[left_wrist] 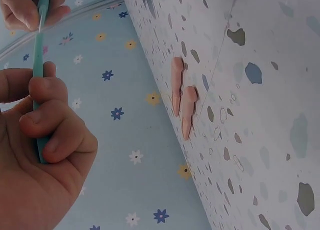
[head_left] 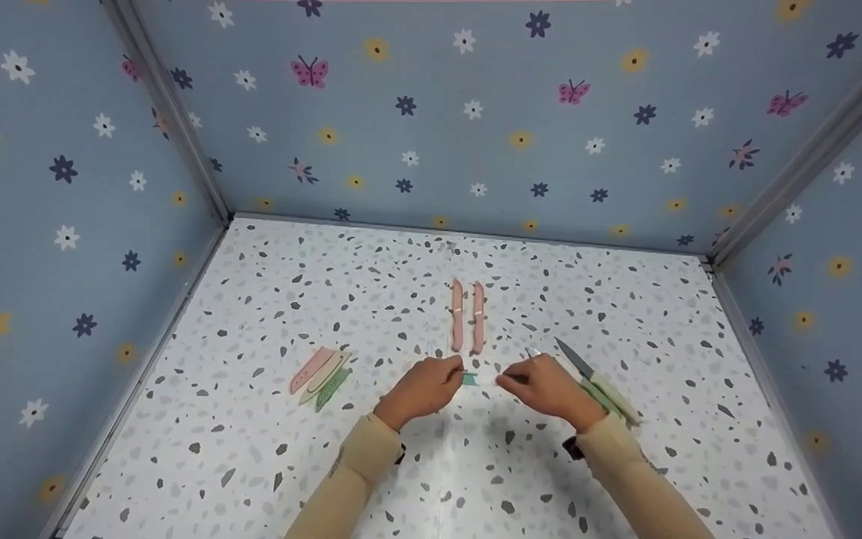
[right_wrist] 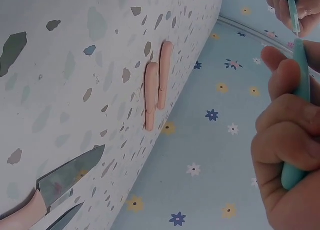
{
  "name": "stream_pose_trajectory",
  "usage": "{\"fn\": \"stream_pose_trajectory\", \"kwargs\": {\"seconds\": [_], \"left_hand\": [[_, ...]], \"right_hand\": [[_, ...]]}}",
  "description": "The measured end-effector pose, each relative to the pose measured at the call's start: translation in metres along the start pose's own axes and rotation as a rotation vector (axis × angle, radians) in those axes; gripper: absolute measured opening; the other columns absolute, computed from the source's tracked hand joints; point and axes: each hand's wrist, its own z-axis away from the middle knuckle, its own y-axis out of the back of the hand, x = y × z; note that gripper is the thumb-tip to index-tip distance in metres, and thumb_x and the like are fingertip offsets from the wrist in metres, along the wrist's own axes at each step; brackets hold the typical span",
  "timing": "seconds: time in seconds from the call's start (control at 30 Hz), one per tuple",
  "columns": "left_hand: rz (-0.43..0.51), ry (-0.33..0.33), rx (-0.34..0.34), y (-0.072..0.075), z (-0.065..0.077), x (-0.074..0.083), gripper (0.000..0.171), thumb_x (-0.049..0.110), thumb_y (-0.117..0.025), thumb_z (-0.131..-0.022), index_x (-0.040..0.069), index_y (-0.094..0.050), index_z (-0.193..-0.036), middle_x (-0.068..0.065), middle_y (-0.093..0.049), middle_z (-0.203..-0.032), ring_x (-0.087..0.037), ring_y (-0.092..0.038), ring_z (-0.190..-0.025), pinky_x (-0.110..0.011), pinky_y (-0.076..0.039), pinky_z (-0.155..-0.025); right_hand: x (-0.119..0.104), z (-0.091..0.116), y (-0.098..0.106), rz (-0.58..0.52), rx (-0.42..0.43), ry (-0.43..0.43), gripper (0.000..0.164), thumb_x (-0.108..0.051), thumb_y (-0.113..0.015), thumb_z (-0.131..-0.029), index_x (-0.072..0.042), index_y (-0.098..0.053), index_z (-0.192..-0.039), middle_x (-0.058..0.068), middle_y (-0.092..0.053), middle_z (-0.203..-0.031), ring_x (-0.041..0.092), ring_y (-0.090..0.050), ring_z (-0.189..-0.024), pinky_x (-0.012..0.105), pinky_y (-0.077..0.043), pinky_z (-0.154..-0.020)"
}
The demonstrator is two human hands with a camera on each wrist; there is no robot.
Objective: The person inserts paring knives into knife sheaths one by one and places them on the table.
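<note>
teal knife (right_wrist: 303, 72) between left hand (head_left: 425, 388) and right hand (head_left: 545, 385), fingers (left_wrist: 56, 119) curled round ends

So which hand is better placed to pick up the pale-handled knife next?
Probably the right hand: the pale-handled knife lies beside it, while the left hand is farther away. Both hold teal pieces, though, so the right would likely need freeing first.

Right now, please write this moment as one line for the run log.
left hand: holds teal piece; right hand: holds teal handle; between hands: thin pale strip; ahead: two pink tools, side by side
</note>
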Motion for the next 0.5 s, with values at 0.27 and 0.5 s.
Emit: {"fn": "stream_pose_trajectory", "kwargs": {"seconds": [0.27, 0.5], "left_hand": [[-0.012, -0.004, 0.017, -0.0006, 0.0000, -0.0003, 0.025, 0.018, -0.039, -0.102, 0.016, -0.051, -0.080, 0.003, -0.042, -0.060, -0.010, -0.037, -0.049, -0.026, -0.032, -0.051], [0.001, -0.002, 0.009, -0.0047, 0.0012, 0.0027, 0.025, 0.018, -0.038, -0.102, 0.016, -0.049, -0.079, 0.003, -0.040, -0.061, -0.010, -0.035, -0.052, -0.026, -0.031, -0.053]], "right_hand": [[-0.0031, -0.0006, 0.0014, -0.022, -0.011, -0.016, 0.045, -0.032, -0.056, -0.096, -0.022, -0.040, -0.055, -0.016, -0.024, -0.048, 0.000, -0.024, -0.040, 0.021, -0.028, -0.045], [-0.0065, -0.0047, 0.0000, -0.019, -0.056, -0.001, 0.045, -0.040, -0.050, -0.098, -0.023, -0.044, -0.057, -0.014, -0.026, -0.049, 0.001, -0.025, -0.041, 0.021, -0.029, -0.046]]}}
